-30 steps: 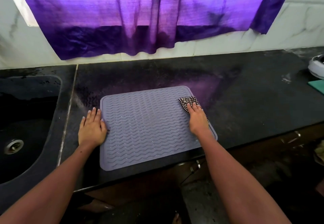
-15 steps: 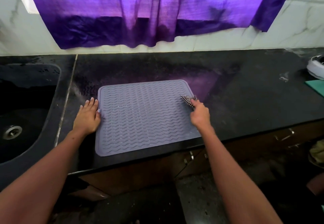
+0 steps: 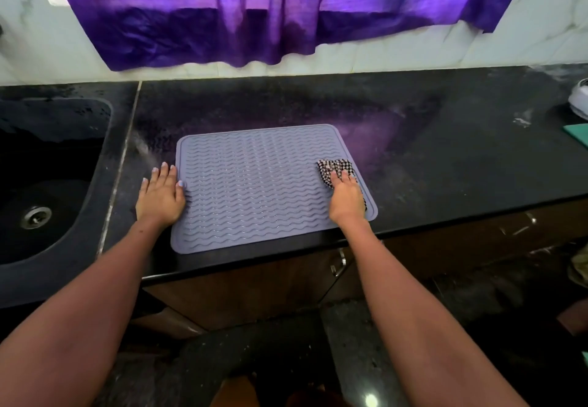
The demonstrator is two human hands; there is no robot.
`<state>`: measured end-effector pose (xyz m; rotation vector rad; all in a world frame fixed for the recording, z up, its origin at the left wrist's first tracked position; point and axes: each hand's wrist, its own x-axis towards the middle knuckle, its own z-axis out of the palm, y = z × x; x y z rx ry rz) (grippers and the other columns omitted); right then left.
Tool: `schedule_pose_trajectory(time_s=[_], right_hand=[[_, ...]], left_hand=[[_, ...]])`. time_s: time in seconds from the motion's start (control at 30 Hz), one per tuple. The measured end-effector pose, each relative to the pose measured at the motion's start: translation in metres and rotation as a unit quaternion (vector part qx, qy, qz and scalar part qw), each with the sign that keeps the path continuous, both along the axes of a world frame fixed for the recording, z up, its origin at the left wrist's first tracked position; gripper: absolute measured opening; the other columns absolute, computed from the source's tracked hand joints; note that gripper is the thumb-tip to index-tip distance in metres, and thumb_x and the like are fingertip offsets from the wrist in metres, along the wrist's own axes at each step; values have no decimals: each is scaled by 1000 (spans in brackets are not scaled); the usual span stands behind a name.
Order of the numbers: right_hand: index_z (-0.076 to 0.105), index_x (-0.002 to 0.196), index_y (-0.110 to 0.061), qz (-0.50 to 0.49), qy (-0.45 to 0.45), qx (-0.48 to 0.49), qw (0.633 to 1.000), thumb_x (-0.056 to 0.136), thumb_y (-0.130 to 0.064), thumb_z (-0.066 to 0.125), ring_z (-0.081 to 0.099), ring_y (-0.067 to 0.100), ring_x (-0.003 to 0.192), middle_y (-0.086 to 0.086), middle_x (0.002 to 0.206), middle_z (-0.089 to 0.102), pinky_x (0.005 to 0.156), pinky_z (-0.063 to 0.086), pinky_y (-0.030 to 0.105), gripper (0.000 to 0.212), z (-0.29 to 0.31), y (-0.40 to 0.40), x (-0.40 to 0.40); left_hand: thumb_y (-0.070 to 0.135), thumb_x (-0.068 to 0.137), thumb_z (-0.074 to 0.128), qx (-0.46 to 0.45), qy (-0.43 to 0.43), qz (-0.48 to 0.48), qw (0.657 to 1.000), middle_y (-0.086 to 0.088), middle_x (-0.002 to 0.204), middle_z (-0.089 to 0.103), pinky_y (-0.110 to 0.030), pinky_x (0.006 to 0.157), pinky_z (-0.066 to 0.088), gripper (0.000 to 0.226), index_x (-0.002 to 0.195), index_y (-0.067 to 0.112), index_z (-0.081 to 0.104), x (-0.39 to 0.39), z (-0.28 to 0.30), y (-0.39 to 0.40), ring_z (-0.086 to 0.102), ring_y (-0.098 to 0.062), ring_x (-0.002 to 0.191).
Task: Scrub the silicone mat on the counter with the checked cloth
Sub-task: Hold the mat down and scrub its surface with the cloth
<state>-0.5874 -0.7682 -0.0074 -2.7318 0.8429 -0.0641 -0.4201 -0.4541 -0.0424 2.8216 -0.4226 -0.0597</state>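
Black speckled counter [image 3: 445,167] under ribbed grey silicone mat [image 3: 254,190], crumpled checked cloth [image 3: 334,167].

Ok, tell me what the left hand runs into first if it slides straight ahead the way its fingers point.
The left hand points away from the person along the mat's left edge. Ahead lies only bare black counter, then the tiled wall beneath the purple curtain. The wall comes first, though depth is uncertain.
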Motion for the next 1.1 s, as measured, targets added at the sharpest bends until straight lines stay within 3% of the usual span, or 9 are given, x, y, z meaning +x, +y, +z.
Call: schedule_pose_trajectory(time_s=[0.1, 0.2, 0.33, 0.53, 0.73, 0.83, 1.0, 1.07, 1.1], right_hand=[[41, 142, -22, -32, -44, 137, 989, 89, 3, 40, 39, 31, 133, 12, 145, 42, 107, 35, 32, 58, 16, -18, 2], [53, 132, -29, -143, -121, 277, 942, 90, -1, 37, 49, 31, 123, 10, 136, 53, 103, 42, 31, 53, 33, -32, -3], [43, 140, -18, -141, -155, 150, 966, 90, 6, 42, 36, 30, 135, 12, 145, 42, 113, 30, 37, 56, 28, -7, -26], [17, 150, -15, -7, -59, -32, 998, 90, -3, 48, 10, 25, 146, 10, 158, 12, 121, 5, 34, 69, -18, 26, -46], [27, 148, -20, 1, -82, 47, 995, 88, 1, 49, 16, 22, 145, 5, 157, 19, 120, 12, 33, 67, -11, 12, -43], [41, 142, -21, -43, -112, 133, 984, 87, 8, 41, 31, 21, 140, 3, 152, 33, 114, 22, 27, 61, 3, 7, -43], [60, 125, -26, -200, -183, 345, 899, 92, -15, 52, 62, 21, 107, 2, 128, 61, 95, 51, 33, 36, 24, -20, -24], [55, 131, -25, -245, -205, 350, 881, 94, -9, 45, 60, 23, 109, 4, 132, 58, 94, 51, 29, 41, 38, -7, -24], [50, 135, -23, -239, -201, 302, 901, 95, -5, 41, 58, 23, 112, 4, 135, 55, 89, 50, 22, 45, 41, 2, -23]], left_hand=[[29, 100, 24, 4, -1, -2, 1000, -11, 156, 11, -42, 117, 3, 52, 147, 7, 16, -10, 1, 2, 7, -26, 145], [27, 100, 25, 5, -8, -9, 1000, -11, 156, 12, -42, 117, 4, 52, 146, 6, 17, -19, 0, 6, 8, -27, 144], [22, 99, 28, -20, -39, -6, 999, -14, 153, 21, -44, 116, 9, 49, 144, 3, 26, -28, -1, 7, 16, -30, 143], [20, 98, 30, -29, -48, -5, 998, -15, 152, 24, -45, 116, 11, 48, 142, 2, 29, -29, 0, 6, 18, -32, 142], [24, 98, 26, -24, -50, -3, 998, -15, 152, 25, -45, 116, 11, 49, 142, 2, 29, -30, 0, 7, 19, -32, 142], [26, 98, 24, -21, -46, -4, 999, -14, 152, 24, -44, 116, 10, 51, 143, 3, 29, -30, 0, 8, 18, -31, 142], [23, 98, 27, -20, -41, 0, 999, -12, 154, 22, -42, 117, 9, 49, 144, 5, 27, -32, 1, 7, 16, -29, 143], [24, 99, 26, -18, -40, 1, 999, -11, 154, 21, -41, 117, 8, 49, 144, 6, 26, -32, 1, 7, 15, -28, 143], [25, 99, 26, -18, -40, 3, 999, -11, 154, 20, -41, 117, 8, 49, 145, 7, 25, -32, 1, 7, 15, -27, 143]])
